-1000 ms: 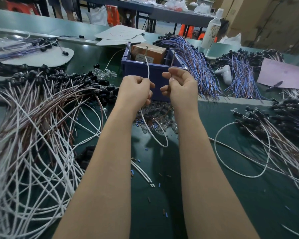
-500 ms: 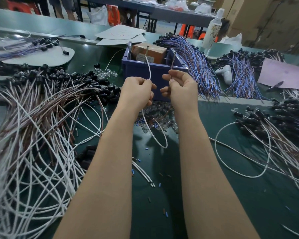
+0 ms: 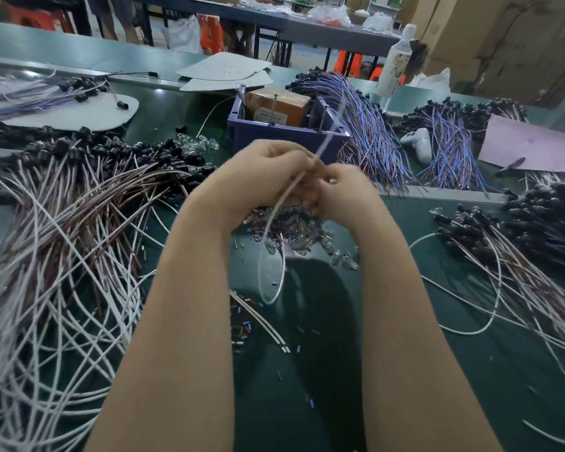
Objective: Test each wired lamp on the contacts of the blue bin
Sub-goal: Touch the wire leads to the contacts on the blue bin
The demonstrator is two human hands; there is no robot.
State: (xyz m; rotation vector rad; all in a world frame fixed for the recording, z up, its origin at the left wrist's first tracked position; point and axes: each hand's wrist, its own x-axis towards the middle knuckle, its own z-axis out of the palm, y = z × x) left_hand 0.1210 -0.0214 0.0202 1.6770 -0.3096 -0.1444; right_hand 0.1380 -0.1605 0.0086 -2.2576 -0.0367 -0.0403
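The blue bin (image 3: pixel 284 141) stands on the green bench (image 3: pixel 323 370) just beyond your hands, with a cardboard box (image 3: pixel 278 104) inside it. Your left hand (image 3: pixel 261 181) and right hand (image 3: pixel 346 190) are drawn close together in front of its near wall. Both have curled fingers pinching one wired lamp (image 3: pixel 291 188) by its white lead. Its slack hangs below your wrists in a loop, and a blurred end rises past your fingers towards the bin's right corner. Whether the bulb is in your palm cannot be told. Expect the lead to be nearly weightless, limp and a little springy, and the glass bulb fragile. Grip the insulation close behind the bare tips so that they steer true. The upright metal contacts (image 3: pixel 323 120) stand near, just above and behind your fingers, not yet touched.
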